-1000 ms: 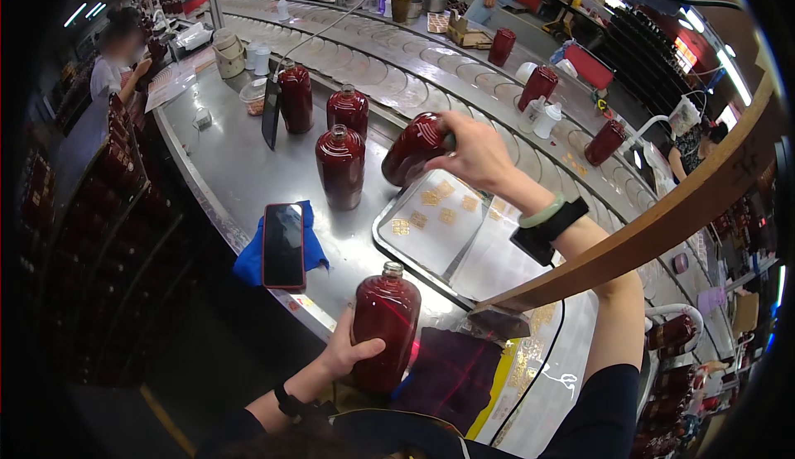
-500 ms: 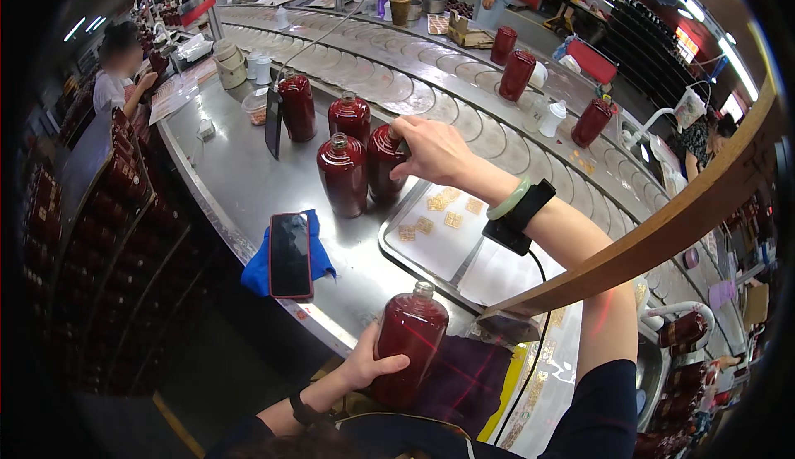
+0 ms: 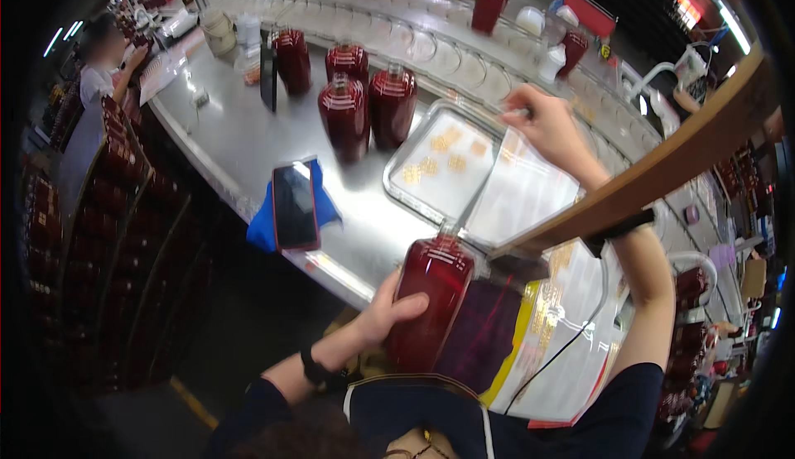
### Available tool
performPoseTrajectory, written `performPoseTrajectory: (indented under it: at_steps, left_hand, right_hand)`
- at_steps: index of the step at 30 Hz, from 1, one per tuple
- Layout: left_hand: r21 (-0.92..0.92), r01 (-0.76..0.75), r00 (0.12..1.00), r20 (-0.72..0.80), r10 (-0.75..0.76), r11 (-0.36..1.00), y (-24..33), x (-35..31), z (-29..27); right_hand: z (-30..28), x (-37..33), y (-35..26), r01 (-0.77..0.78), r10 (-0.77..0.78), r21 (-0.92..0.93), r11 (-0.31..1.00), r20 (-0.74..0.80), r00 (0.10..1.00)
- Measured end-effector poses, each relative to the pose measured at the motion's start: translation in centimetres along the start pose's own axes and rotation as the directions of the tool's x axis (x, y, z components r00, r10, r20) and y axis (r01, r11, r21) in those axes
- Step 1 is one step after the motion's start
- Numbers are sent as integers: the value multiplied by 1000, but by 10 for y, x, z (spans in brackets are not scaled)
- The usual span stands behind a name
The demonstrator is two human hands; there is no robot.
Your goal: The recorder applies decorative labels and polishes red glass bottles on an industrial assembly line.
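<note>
My left hand (image 3: 387,308) is wrapped round a dark red glass bottle (image 3: 432,293), which leans a little to the right close to my body. My right hand (image 3: 542,124) hovers above the right part of a metal tray (image 3: 396,184), its fingers curled and pinched. Something small and pale shows at its fingertips, too blurred to name. Several gold patterned stickers (image 3: 457,162) lie on the white sheet in the tray. Beyond the tray's left side stand several red bottles, the closest two being one bottle (image 3: 344,120) and another bottle (image 3: 392,107), upright and apart from both hands.
A phone (image 3: 295,206) lies on a blue cloth (image 3: 330,208) at the table's front edge. A wooden bar (image 3: 654,177) slants across the right, above the tray. Behind runs a conveyor (image 3: 431,45) with more red bottles. A person (image 3: 99,70) sits at the far left.
My right hand has let go of the red bottle at the back and moved right, over the tray. The left hand still holds its bottle. The whole view has shifted.
</note>
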State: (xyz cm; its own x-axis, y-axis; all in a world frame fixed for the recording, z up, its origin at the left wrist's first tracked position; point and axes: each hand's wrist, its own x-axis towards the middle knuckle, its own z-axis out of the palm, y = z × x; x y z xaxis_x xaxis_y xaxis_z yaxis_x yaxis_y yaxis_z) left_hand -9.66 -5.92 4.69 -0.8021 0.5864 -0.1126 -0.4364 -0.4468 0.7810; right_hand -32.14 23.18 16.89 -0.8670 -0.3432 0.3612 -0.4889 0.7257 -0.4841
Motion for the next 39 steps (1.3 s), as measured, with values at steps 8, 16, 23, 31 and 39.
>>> performPoseTrajectory:
  at_steps: [8,16,23,31,39]
  left_hand:
    - [-211,152,988,6,-154,966,7,-2,30]
    - [-104,281,952,154,-264,954,-5,1,79]
    - [93,114,992,-69,-108,989,-45,-1,97]
    - [170,46,990,-136,-23,984,-63,24,107]
    - [554,-192,965,-44,258,810,-74,24,96]
  right_hand:
    - [-115,-248,-140,-533,520,-115,838,-128,844]
    - [12,-352,-231,-650,686,430,626,92,722]
    - [64,-334,-227,-516,631,520,681,-60,773]
    - [64,-335,-198,-476,577,378,794,-222,786]
    - [90,-354,-179,-478,519,202,855,-301,800]
